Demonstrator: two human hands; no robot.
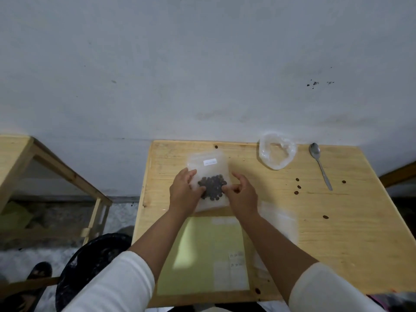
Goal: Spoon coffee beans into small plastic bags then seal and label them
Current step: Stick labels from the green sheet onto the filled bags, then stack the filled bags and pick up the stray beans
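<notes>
Label sheet (202,255) nearest. Beyond it, left hand (183,192) and right hand (242,194), fingers curled, pinch labelled bag (210,167) of coffee beans (212,185) on bench (337,233); spoon (319,165) right of bag.

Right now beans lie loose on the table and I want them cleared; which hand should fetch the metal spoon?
Probably the right hand: the metal spoon lies on its side of the wooden table.

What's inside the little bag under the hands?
Dark coffee beans sit inside the plastic bag, which bears a white label. The left hand and right hand cover its sides.
</notes>
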